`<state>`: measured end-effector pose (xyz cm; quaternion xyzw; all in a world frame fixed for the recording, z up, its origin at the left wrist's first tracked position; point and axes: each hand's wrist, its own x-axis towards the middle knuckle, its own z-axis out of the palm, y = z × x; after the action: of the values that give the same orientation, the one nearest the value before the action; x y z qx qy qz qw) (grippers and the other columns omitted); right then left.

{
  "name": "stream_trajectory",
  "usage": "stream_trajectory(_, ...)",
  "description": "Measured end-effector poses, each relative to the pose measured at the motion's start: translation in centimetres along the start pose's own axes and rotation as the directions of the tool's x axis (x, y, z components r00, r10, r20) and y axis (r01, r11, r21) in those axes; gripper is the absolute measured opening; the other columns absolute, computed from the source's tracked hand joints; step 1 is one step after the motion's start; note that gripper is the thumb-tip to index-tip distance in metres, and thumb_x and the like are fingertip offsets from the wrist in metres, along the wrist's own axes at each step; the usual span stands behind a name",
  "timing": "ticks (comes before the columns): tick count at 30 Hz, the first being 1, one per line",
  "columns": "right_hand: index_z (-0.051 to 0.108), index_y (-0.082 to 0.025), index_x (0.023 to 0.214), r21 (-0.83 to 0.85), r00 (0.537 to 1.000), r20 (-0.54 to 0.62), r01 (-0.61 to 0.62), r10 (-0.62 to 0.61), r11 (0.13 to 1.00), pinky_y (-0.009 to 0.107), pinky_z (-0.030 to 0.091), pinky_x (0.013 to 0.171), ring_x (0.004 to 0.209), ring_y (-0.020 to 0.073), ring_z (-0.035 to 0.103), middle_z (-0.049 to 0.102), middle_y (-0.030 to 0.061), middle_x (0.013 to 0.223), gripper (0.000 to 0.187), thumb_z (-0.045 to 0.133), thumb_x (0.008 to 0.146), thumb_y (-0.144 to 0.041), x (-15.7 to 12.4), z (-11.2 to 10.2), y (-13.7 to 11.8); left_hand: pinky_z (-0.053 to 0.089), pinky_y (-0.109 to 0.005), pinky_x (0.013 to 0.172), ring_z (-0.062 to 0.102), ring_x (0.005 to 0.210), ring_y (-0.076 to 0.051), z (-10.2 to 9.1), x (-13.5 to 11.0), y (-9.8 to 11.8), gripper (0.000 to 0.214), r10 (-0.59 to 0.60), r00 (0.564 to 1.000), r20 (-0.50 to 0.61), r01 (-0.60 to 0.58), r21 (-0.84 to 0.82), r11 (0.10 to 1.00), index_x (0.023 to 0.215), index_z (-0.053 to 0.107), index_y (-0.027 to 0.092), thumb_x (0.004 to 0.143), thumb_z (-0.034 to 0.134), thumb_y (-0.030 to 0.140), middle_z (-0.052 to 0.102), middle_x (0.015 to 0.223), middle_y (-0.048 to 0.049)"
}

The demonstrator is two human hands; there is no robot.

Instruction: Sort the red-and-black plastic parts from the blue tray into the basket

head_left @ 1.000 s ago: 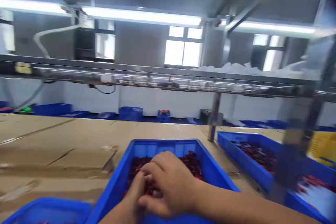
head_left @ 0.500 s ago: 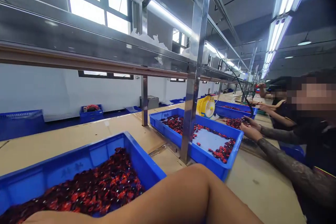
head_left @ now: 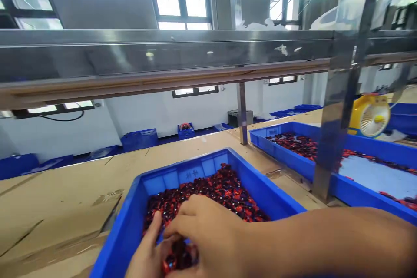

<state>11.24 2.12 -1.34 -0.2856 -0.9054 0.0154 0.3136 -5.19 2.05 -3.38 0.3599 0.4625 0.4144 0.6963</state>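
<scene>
My left hand (head_left: 146, 249) is cupped at the bottom of the view, thumb raised, with a clump of small shiny red-and-black pieces (head_left: 179, 258) in it. Over the same clump bends my right hand (head_left: 211, 230), its fingers curled towards the left palm and its forearm coming in from the right. Both hands are over the near part of a blue tray (head_left: 273, 193). A heap of the same kind of pieces (head_left: 224, 186) covers the tray's far and right parts. The fingertips are partly hidden and blurred.
A metal post (head_left: 329, 147) rises between my tray and a second blue tray (head_left: 286, 130) with more pieces. A yellow fan (head_left: 371, 115) stands behind it. A metal shelf beam (head_left: 163, 58) spans the view above the cardboard-covered table (head_left: 81, 191).
The view has swung left, so the co-workers on the right are out of sight. My right hand now shows beside my left, with pieces between them.
</scene>
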Motion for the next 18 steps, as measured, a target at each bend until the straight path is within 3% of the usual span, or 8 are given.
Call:
stream_trajectory(3,0.070,-0.015,0.100,0.070,0.999,0.021,-0.025,0.024,0.997,0.025,0.049,0.072,0.078,0.0172,0.062,0.070,0.0033,0.086,0.036,0.079,0.074,-0.038,-0.6,-1.0,-0.8,0.049,-0.032,0.056,0.062,0.056,-0.021,1.8,-0.7,-0.6,0.055,-0.102,0.995,0.017,0.103,-0.107,0.989,0.098,0.068,0.014,0.082,0.055,0.065,0.066,0.067,-0.0059)
stream_trajectory(7,0.067,-0.011,0.112,0.153,0.994,-0.005,0.109,-0.109,0.982,0.024,0.050,0.087,0.093,0.0171,0.066,0.072,0.0067,0.106,0.035,0.075,0.079,-0.017,-0.5,-1.4,-0.8,0.035,-0.023,0.044,0.043,0.040,-0.011,2.9,-1.5,-0.4,0.057,-0.015,0.999,0.037,0.019,-0.121,0.992,0.097,0.065,0.019,0.084,0.046,0.071,0.060,0.060,0.0007)
stream_trajectory(13,0.067,-0.013,0.100,0.311,0.964,-0.181,0.246,-0.197,0.918,0.022,0.053,0.088,0.092,0.0143,0.068,0.074,0.0077,0.094,0.016,0.064,0.090,-0.026,-0.5,-1.0,-1.1,0.035,-0.021,0.050,0.048,0.055,-0.013,2.9,-2.5,-0.4,0.062,0.196,0.980,0.042,-0.192,-0.080,0.978,0.088,0.064,0.020,0.078,0.046,0.079,0.060,0.064,0.0002)
stream_trajectory(18,0.067,-0.012,0.097,0.325,0.937,-0.240,0.326,-0.256,0.888,0.023,0.054,0.088,0.089,0.0139,0.069,0.075,0.0097,0.090,0.016,0.062,0.093,-0.026,-0.8,-1.5,-1.4,0.036,-0.021,0.050,0.054,0.057,-0.014,3.6,-3.3,-0.4,0.068,0.230,0.960,0.162,-0.195,-0.207,0.959,0.092,0.062,0.020,0.077,0.038,0.083,0.059,0.067,-0.0011)
